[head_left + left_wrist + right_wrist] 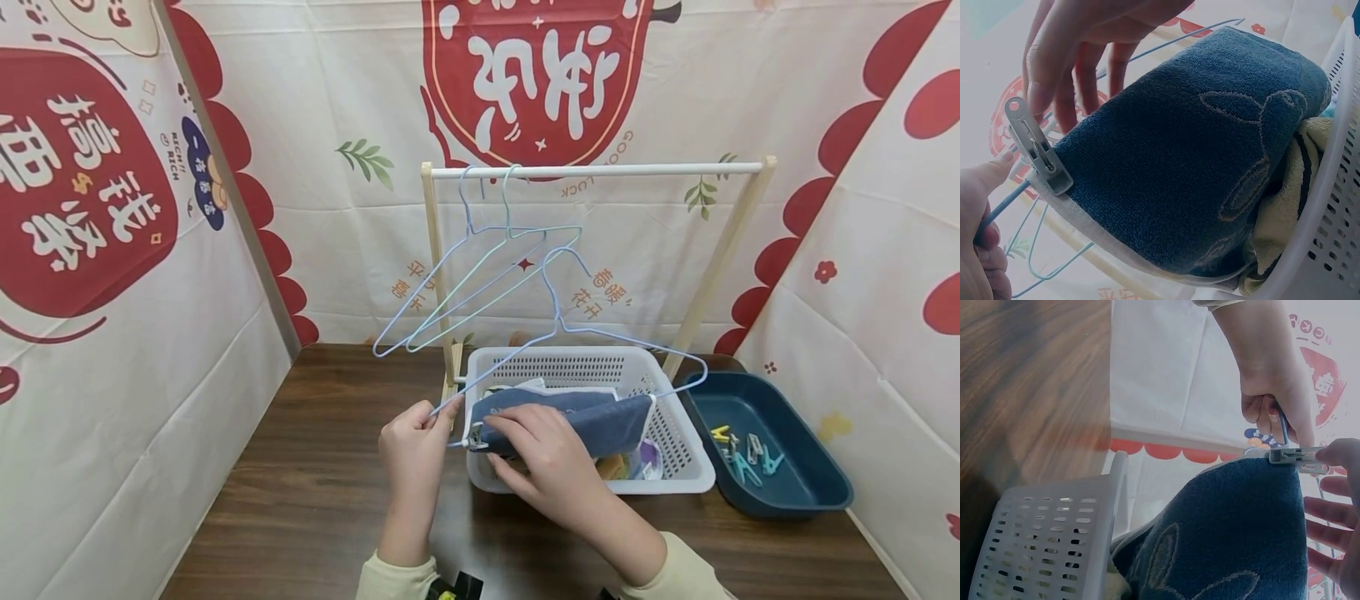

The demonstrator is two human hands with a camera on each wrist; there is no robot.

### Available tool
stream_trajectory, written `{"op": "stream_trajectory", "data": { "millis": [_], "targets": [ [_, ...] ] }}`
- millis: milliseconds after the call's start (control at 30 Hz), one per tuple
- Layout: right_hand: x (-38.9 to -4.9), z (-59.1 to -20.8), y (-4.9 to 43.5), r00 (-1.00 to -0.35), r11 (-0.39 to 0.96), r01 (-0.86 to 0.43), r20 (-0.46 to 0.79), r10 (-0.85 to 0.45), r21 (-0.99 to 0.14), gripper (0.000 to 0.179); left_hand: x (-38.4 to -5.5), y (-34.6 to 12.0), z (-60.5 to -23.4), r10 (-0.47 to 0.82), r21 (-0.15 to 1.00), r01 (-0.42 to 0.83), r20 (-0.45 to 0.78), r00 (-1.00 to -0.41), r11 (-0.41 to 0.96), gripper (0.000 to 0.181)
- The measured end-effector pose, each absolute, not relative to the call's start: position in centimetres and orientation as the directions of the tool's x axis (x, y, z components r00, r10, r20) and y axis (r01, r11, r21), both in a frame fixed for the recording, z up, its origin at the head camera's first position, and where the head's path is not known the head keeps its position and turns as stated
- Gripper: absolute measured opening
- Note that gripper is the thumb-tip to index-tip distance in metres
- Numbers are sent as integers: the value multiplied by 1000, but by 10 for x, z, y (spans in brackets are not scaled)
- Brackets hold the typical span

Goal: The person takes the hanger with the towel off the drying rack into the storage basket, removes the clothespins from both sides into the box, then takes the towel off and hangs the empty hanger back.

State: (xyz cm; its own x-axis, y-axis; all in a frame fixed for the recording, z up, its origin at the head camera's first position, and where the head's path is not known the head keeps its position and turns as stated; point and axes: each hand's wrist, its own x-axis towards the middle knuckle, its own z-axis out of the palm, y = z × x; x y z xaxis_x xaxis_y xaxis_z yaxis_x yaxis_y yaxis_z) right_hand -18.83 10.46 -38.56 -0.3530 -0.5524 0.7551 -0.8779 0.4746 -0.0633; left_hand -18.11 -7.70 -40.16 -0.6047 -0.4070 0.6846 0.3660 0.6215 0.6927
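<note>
My left hand point(416, 450) grips the lower left corner of a light blue hanger point(557, 325). A dark blue towel point(611, 425) with pale stitched outlines and a white edge is folded over the hanger's bottom bar. At the towel's left end, a grey clothespin point(1038, 147) clamps it near the bar. My right hand point(551, 458) is beside this end, fingers extended and spread, a fingertip right at the clothespin's handle in the right wrist view. Below the towel stands a white basket point(693, 482) containing more cloths, among them a yellowish one point(1282, 219).
Behind the basket rises a wooden rack with a white rod point(637, 170); a blue hanger point(420, 292) and a green hanger point(480, 267) hang at its left. To the basket's right, a dark blue tub point(798, 500) holds several clothespins point(746, 468). Printed cloth walls surround the table point(300, 500).
</note>
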Motion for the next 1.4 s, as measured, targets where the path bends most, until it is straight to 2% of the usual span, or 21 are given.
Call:
{"op": "stream_trajectory", "data": {
  "millis": [233,633,1100,1400],
  "targets": [
    [-188,-384,100,-344,462,-885,759,-552,-65,35,-181,-75,-403,-388,680,379,695,-606,627,60],
    [-185,-383,100,-335,436,-897,750,-570,-69,29,-179,-72,-403,-380,670,397,709,-594,628,62],
    [-183,-382,103,-229,359,-933,778,-585,-5,25,-178,-75,-405,-382,685,381,689,-615,621,60],
    [-183,-384,105,-185,325,-945,800,-571,13,25,-180,-75,-407,-380,662,388,714,-588,642,62]
  ]
}}
